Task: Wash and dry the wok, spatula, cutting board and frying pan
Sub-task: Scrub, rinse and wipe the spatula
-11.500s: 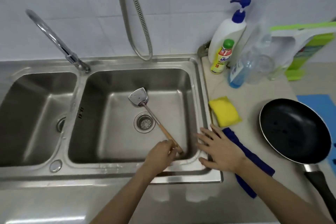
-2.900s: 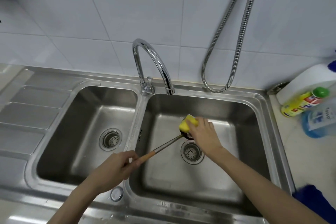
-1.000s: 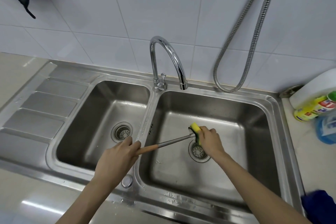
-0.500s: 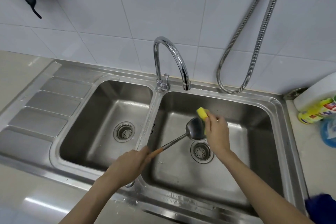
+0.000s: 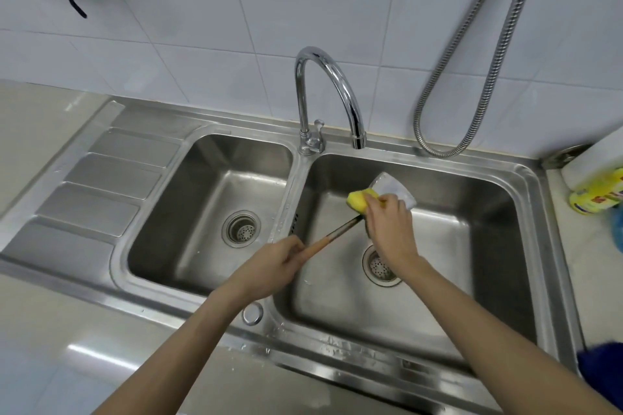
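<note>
two basins (image 5: 209,212), one spatula (image 5: 392,187), one sponge (image 5: 359,201)

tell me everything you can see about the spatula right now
The spatula is a metal turner with a broad, flat, pale blade, a slim steel shaft and an orange wooden-looking handle end. It is held up over the right sink basin, slanting from the handle at lower left to the blade at upper right, clear of the basin floor. The left hand grips the handle. The right hand presses a yellow sponge against the blade near its neck and hides part of it. The blade looks wet or soapy.
</note>
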{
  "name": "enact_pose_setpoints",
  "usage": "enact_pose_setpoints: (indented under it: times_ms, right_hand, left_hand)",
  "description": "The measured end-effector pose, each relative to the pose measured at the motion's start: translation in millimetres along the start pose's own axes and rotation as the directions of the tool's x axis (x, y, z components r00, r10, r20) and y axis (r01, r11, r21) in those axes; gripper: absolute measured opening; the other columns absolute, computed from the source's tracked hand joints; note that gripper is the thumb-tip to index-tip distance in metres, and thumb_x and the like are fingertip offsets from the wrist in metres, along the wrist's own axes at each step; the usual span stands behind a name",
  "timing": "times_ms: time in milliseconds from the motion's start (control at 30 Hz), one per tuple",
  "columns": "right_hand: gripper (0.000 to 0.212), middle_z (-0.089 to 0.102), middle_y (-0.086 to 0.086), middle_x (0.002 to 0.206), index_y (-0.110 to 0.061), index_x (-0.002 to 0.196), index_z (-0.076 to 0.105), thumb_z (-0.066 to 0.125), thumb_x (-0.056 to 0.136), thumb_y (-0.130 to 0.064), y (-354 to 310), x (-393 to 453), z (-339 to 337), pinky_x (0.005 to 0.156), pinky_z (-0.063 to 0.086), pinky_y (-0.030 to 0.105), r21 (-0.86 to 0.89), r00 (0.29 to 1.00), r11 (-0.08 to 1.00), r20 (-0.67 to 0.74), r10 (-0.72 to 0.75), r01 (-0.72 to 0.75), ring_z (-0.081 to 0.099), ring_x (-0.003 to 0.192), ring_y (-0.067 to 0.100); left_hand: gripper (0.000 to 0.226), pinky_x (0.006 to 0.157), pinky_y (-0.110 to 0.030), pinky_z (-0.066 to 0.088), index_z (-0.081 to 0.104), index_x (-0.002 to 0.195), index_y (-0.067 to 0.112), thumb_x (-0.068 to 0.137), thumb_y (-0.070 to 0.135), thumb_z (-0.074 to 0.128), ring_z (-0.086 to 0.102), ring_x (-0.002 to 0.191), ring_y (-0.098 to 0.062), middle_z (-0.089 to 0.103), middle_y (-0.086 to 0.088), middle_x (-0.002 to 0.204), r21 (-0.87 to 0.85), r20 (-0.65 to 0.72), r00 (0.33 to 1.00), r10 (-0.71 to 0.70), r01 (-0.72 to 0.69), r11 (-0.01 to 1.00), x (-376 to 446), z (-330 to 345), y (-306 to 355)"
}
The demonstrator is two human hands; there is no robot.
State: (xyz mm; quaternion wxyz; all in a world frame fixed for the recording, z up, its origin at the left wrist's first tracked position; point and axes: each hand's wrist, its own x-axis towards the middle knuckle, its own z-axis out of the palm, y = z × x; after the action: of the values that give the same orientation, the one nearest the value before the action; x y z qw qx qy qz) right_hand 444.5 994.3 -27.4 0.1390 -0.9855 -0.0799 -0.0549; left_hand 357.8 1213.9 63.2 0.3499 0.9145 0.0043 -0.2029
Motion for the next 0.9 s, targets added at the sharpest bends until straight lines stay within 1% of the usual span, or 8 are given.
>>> enact_pose_setpoints:
  times_ms: [167, 267, 367, 533, 567, 700, 833, 900]
  right_hand:
    - [0.036, 0.058, 0.016, 0.103, -0.017, 0.122, 0.059, 0.043, 0.091, -0.025, -32, -22, -3, 0.074, 0.047, 0.040, 0.061, 0.943, 0.941, -0.061, -0.329, 0.332, 0.053, 0.084, 0.032]
    - [0.032, 0.058, 0.018, 0.100, -0.015, 0.118, 0.061, 0.054, 0.087, -0.018, -22, -8, 1, 0.069, 0.048, 0.042, 0.026, 0.987, 0.987, -0.029, -0.159, 0.160, 0.056, 0.082, 0.037]
    - [0.032, 0.056, 0.021, 0.102, -0.011, 0.122, 0.057, 0.052, 0.091, -0.018, -11, 0, 2, 0.071, 0.048, 0.043, 0.017, 0.999, 1.000, 0.042, 0.014, -0.014, 0.055, 0.085, 0.041]
    - [0.039, 0.058, 0.013, 0.103, -0.020, 0.123, 0.057, 0.040, 0.091, -0.031, -50, -32, -1, 0.069, 0.048, 0.039, 0.039, 0.932, 0.931, -0.030, -0.362, 0.363, 0.054, 0.087, 0.030]
    - [0.037, 0.058, 0.013, 0.101, -0.020, 0.122, 0.058, 0.041, 0.091, -0.031, -49, -29, -2, 0.068, 0.047, 0.039, 0.012, 0.939, 0.939, -0.014, -0.344, 0.344, 0.054, 0.086, 0.031]
    - [0.026, 0.057, 0.019, 0.090, -0.010, 0.106, 0.065, 0.050, 0.088, -0.021, -29, -7, 1, 0.064, 0.046, 0.041, -0.036, 1.000, 0.999, 0.011, -0.018, 0.018, 0.056, 0.077, 0.039]
    - [0.040, 0.058, 0.013, 0.091, -0.016, 0.111, 0.065, 0.036, 0.088, -0.034, -48, -28, 3, 0.064, 0.048, 0.040, 0.036, 0.939, 0.939, 0.026, -0.344, 0.343, 0.055, 0.075, 0.031]
    - [0.036, 0.058, 0.012, 0.090, -0.018, 0.112, 0.064, 0.040, 0.089, -0.031, -40, -28, -1, 0.063, 0.047, 0.040, 0.014, 0.951, 0.952, 0.052, -0.306, 0.305, 0.054, 0.074, 0.032]
  left_hand:
    - [0.038, 0.047, -0.019, 0.034, 0.056, 0.088, 0.010, 0.094, 0.047, 0.049, 0.042, 0.042, -0.004, 0.051, 0.003, 0.056, -0.034, -0.002, 1.000, 0.001, -0.001, 0.999, 0, 2, 0]
    - [0.024, 0.039, -0.018, 0.030, 0.056, 0.090, 0.011, 0.096, 0.034, 0.052, 0.037, 0.036, -0.005, 0.048, 0.002, 0.052, -0.204, 0.052, 0.998, -0.046, 0.056, 0.977, -11, 2, -11]
    - [0.021, 0.036, -0.022, 0.027, 0.056, 0.091, 0.016, 0.095, 0.036, 0.053, 0.036, 0.041, -0.012, 0.047, -0.005, 0.057, -0.325, 0.118, 0.990, -0.080, 0.115, 0.939, -18, -1, -19]
    - [0.033, 0.036, -0.021, 0.026, 0.052, 0.096, 0.009, 0.094, 0.042, 0.052, 0.034, 0.041, -0.012, 0.045, -0.009, 0.062, -0.377, 0.147, 0.980, -0.135, 0.182, 0.908, -15, -3, -14]
    - [0.032, 0.037, -0.021, 0.026, 0.052, 0.097, 0.009, 0.095, 0.041, 0.051, 0.034, 0.040, -0.011, 0.045, -0.008, 0.060, -0.380, 0.158, 0.978, -0.133, 0.184, 0.906, -16, -3, -15]
    - [0.017, 0.038, -0.023, 0.028, 0.055, 0.095, 0.015, 0.097, 0.031, 0.050, 0.036, 0.039, -0.011, 0.047, 0.000, 0.055, -0.332, 0.186, 0.977, -0.102, 0.160, 0.929, -18, -2, -20]
    - [0.025, 0.037, -0.019, 0.030, 0.056, 0.093, 0.010, 0.096, 0.034, 0.052, 0.038, 0.040, -0.011, 0.048, 0.001, 0.052, -0.258, 0.132, 0.988, -0.085, 0.117, 0.959, -15, -3, -15]
    - [0.028, 0.037, -0.015, 0.030, 0.057, 0.093, 0.010, 0.095, 0.037, 0.054, 0.038, 0.037, -0.007, 0.050, 0.001, 0.053, -0.216, 0.120, 0.991, -0.063, 0.087, 0.973, -16, -4, -14]
